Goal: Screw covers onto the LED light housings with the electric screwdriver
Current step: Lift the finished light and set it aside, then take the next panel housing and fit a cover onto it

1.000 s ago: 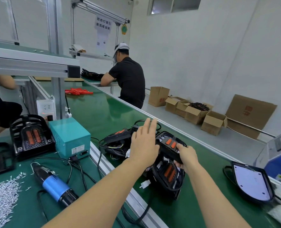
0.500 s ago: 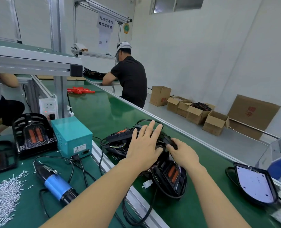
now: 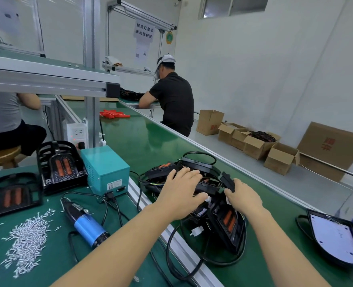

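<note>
walls [image 3: 254,69] white | window [image 3: 233,6] high | floor [image 3: 264,179] grey | cardboard boxes [image 3: 254,146] along wall

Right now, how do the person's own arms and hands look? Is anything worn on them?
Both forearms are bare as far as the picture shows, with no sleeve in view. The left hand and the right hand wear no gloves. I see no ring, watch or wrist strap on them, and no markings.

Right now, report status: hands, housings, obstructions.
Left hand flat on the housing pile. Right hand pinching one housing. Screwdriver lying untouched. Cables tangled around pile.
</note>
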`<state>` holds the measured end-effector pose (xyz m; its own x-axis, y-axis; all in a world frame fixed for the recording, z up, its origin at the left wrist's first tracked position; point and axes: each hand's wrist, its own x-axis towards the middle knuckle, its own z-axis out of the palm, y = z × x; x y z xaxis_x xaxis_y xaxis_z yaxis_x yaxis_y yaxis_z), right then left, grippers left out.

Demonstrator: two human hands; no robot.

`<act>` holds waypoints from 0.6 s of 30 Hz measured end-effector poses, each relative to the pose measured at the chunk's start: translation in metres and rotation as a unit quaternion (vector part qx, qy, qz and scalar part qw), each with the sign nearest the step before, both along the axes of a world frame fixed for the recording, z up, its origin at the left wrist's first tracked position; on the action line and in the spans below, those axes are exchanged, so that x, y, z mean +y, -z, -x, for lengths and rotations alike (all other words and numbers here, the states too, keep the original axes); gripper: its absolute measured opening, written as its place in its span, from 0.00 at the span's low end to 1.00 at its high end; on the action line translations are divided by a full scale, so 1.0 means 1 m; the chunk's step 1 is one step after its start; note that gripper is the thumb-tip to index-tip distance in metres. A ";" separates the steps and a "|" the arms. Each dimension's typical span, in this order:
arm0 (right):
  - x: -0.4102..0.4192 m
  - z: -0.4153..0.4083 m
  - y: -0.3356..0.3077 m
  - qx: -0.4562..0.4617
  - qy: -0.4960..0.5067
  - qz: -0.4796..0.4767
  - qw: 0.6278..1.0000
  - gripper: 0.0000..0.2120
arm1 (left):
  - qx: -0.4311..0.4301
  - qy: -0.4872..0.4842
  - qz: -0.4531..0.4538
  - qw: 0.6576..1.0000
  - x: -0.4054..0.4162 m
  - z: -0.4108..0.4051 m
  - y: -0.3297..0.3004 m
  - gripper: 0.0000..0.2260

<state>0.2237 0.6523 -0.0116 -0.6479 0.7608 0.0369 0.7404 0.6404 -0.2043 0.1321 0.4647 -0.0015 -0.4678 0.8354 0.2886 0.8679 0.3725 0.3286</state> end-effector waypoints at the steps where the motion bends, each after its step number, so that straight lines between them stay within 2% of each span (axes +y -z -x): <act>1: -0.001 0.001 -0.003 -0.007 0.001 -0.001 1.000 0.22 | -0.002 0.001 0.006 1.000 -0.001 0.000 -0.001 0.25; 5: -0.011 0.004 -0.011 -0.017 0.000 -0.027 1.000 0.23 | -0.011 -0.002 0.023 1.000 -0.004 0.001 -0.002 0.23; 9: -0.035 0.016 -0.022 0.011 -0.027 -0.057 0.998 0.23 | -0.014 -0.023 0.064 0.998 -0.015 0.006 -0.003 0.22; 18: -0.142 0.050 -0.024 0.053 -0.189 -0.046 0.979 0.25 | 0.019 -0.126 0.096 0.987 -0.078 0.014 0.005 0.21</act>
